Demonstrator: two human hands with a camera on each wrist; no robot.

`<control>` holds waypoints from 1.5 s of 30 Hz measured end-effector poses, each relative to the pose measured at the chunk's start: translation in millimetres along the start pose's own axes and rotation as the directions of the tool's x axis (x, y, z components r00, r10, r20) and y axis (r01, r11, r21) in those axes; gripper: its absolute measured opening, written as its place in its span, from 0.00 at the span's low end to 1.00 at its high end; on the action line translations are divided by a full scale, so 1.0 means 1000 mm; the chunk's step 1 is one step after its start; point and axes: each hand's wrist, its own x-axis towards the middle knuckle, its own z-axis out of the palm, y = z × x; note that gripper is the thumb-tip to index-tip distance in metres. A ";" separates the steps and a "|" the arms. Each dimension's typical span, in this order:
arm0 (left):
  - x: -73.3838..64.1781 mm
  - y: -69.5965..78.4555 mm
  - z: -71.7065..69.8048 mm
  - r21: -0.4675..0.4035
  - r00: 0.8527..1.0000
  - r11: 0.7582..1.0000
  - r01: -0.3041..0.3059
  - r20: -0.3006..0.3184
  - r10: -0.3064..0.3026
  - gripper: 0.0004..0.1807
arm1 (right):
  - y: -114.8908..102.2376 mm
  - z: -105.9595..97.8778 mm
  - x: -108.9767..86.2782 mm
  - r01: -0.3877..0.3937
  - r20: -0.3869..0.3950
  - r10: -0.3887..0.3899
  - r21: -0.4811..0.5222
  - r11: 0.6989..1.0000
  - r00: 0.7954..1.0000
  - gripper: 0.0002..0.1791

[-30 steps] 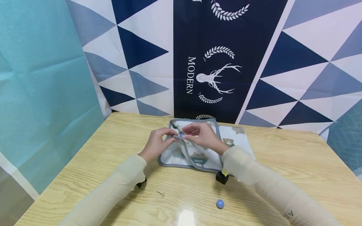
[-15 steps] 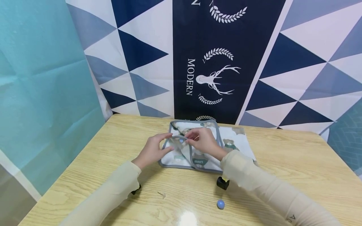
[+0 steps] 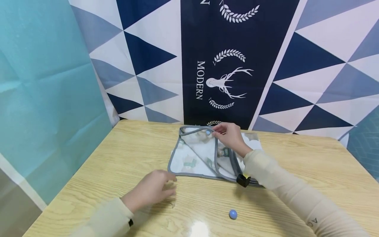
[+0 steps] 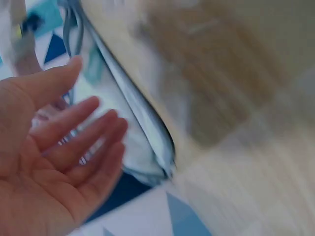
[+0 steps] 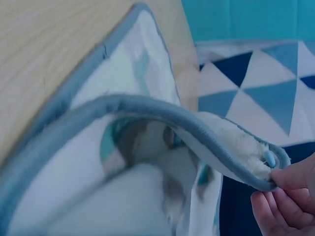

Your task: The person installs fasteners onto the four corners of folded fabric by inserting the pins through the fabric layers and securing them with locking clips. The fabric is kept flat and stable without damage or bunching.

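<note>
A white fleecy cloth (image 3: 192, 158) with grey-blue edging and a bear print lies folded on the table, one flap lifted. My right hand (image 3: 232, 136) pinches the edged corner of that flap between thumb and fingers, as the right wrist view shows closely. Beside those fingertips sits a small light-blue button (image 5: 269, 158) on the cloth. My left hand (image 3: 151, 189), blurred, hovers over the table in front of the cloth's near left corner. Its fingers are relaxed and hold nothing; in the left wrist view the palm (image 4: 64, 182) shows bare.
A round blue ball-like piece (image 3: 233, 214) lies on the wooden table (image 3: 133, 148) toward the front. Patterned fabric (image 3: 219, 65) hangs right behind the table's back edge, and a teal sheet (image 3: 53, 82) hangs at left. A black wrist camera (image 3: 243, 180) sits under the right sleeve.
My left hand has let go of the cloth edge and moved toward the front left. My right hand has carried the pinched corner back and right, opening the flap.
</note>
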 end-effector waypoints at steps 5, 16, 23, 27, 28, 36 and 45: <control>-0.017 0.021 0.009 0.085 0.999 0.996 -0.005 0.047 0.001 0.15 | 0.014 -0.008 0.004 -0.100 -0.019 0.100 -0.014 0.995 0.995 0.10; -0.021 0.029 0.021 0.009 0.997 1.000 -0.021 0.074 0.021 0.10 | 0.039 -0.001 0.008 -0.276 0.054 0.275 0.016 0.961 0.960 0.13; -0.019 0.028 0.020 0.000 0.995 0.998 -0.058 0.080 0.058 0.10 | 0.033 0.001 0.009 -0.173 -0.013 0.172 -0.067 0.983 0.985 0.16; -0.017 0.027 0.010 -0.033 0.995 0.997 -0.074 0.069 0.076 0.11 | 0.011 0.010 0.008 -0.011 -0.008 0.010 -0.112 0.994 1.000 0.19; -0.016 0.027 0.006 -0.043 0.995 0.996 -0.073 0.063 0.076 0.11 | 0.004 0.015 0.007 0.033 0.011 -0.032 -0.126 0.992 0.999 0.19; 0.001 0.015 -0.018 -0.067 0.997 0.996 -0.062 -0.046 0.059 0.09 | -0.050 0.054 -0.020 0.394 0.429 -0.334 -0.057 0.917 0.839 0.29; 0.009 0.006 -0.028 -0.098 0.990 0.994 0.038 -0.131 -0.051 0.04 | -0.061 0.075 -0.040 0.501 0.600 -0.408 0.013 0.865 0.688 0.24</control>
